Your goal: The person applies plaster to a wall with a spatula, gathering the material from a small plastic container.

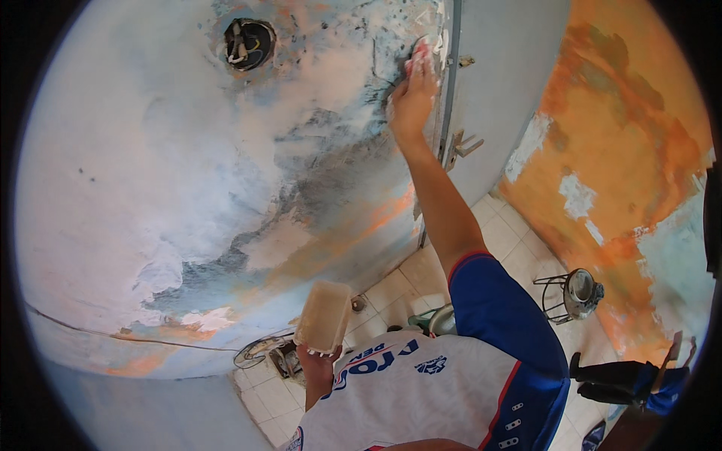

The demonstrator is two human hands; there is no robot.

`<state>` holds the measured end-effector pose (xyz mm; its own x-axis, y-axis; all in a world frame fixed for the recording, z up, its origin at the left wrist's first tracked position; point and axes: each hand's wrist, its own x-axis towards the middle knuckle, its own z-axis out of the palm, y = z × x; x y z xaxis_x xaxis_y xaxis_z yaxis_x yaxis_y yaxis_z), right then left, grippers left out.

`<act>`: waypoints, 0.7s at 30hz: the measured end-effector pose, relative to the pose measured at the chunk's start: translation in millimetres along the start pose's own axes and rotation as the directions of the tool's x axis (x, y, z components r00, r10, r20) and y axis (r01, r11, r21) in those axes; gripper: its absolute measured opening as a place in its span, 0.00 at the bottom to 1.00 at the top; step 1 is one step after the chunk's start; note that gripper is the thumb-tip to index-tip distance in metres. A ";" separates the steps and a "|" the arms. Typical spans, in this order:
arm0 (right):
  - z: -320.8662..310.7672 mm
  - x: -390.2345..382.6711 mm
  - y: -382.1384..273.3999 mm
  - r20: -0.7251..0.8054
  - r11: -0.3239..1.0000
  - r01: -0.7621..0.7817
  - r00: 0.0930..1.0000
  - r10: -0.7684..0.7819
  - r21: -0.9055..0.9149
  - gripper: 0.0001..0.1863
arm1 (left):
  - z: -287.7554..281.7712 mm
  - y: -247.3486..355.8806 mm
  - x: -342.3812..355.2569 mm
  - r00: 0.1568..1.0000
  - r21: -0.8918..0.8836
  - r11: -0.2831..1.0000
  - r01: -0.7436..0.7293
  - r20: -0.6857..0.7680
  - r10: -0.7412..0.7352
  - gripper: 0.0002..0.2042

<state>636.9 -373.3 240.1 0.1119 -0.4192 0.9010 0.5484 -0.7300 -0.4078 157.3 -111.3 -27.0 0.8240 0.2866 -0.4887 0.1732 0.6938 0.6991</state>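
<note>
My right hand (413, 101), smeared with white, presses a small red item (420, 54), its exact kind unclear, against the patchy painted wall (128, 188) beside a grey door frame (450, 68). Its fingers are closed over the item, partly hiding it. Low at the centre, my left hand (318, 368) grips the bottom end of a translucent, cream-coloured rectangular plastic container (322, 316), with white-smeared fingertips along its edge. Above and left of my right hand, a round recessed wall box (248, 45) has loose wires inside.
A door with a handle (462, 146) stands right of the frame, beside an orange wall (617, 128). On the tiled floor (395, 282) are a metal stool with a bucket (579, 293) and a coiled cable (263, 347). Another person in dark trousers (617, 376) is at lower right.
</note>
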 end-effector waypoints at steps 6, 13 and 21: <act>-46.7 13.7 -7.7 -0.005 0.956 -0.219 0.975 0.224 0.194 0.23 | 26.0 15.9 2.3 0.998 -0.101 0.993 0.057 -0.008 -0.058 0.25; -36.1 46.7 32.4 -0.093 0.995 -0.100 0.991 0.098 -0.014 0.23 | 23.5 11.5 3.7 0.993 -0.110 0.987 0.113 0.030 -0.111 0.30; 4.5 8.6 16.0 0.022 0.993 -0.065 0.997 0.067 -0.103 0.28 | 4.9 3.6 14.3 0.994 -0.079 0.992 0.099 0.061 -0.094 0.33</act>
<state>650.4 -386.1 242.0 0.1669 -0.4553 0.8746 0.4520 -0.7530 -0.4783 172.3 -107.9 -28.9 0.8353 0.1790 -0.5198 0.2110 0.7687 0.6038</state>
